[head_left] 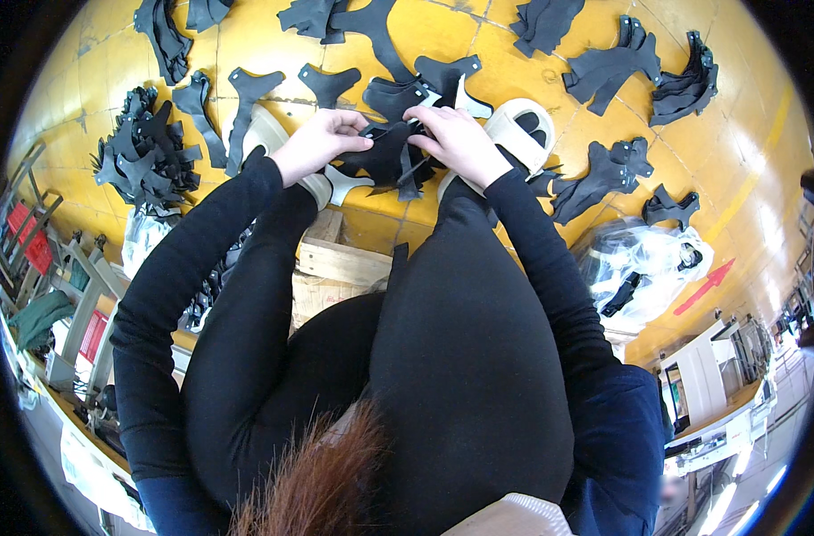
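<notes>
Both my hands are over the floor between my feet, gripping one stack of black cut-out pieces [382, 159], thin and sheet-like with curved edges. My left hand [322, 143] pinches the stack's left edge between thumb and fingers. On the opposite side my right hand [460, 143] has its fingers bent around the upper right edge. Narrow strips hang down from the lower part of the stack. Just beyond the hands lies another black pile [393, 96], and a pale grey piece [346, 183] shows below the stack, beside my left foot.
Several black piles lie on the yellow tiled floor, including a large heap [148, 156] at left and fanned stacks [603, 70] at far right. My light sandal [518, 134] stands by the right hand. A clear plastic bag [634, 268] sits at right, a wooden box [335, 259] below me.
</notes>
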A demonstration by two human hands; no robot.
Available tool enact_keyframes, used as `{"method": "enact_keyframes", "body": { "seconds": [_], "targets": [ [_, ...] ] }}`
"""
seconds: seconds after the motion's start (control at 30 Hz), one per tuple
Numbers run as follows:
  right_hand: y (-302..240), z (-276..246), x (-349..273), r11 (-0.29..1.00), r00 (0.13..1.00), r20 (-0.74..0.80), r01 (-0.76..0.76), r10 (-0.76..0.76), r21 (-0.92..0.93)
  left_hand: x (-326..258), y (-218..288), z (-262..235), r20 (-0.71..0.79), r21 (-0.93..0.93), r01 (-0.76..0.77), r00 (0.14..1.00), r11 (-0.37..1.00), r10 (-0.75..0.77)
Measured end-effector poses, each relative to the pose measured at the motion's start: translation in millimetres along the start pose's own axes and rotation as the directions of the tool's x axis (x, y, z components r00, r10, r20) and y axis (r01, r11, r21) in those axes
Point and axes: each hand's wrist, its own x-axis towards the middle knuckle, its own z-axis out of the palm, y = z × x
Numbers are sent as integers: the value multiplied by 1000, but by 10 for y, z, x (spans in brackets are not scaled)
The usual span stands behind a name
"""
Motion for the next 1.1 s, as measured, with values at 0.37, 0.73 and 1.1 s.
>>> {"method": "enact_keyframes", "body": {
  "seconds": [0.37,0.73,1.1],
  "targets": [
    [-66,13,83,828,997,-29,-46,74,559,-9,-47,-187,29,-151,29,999,988,-25],
    [-118,79,-32,283,934,342,-356,102,890,56,138,-9,-5,-280,23,1000,960,-25],
    [-114,273,-117,297,866,371,-470,335,831,-32,189,284,300,-575,303,942,760,-148]
  ]
}}
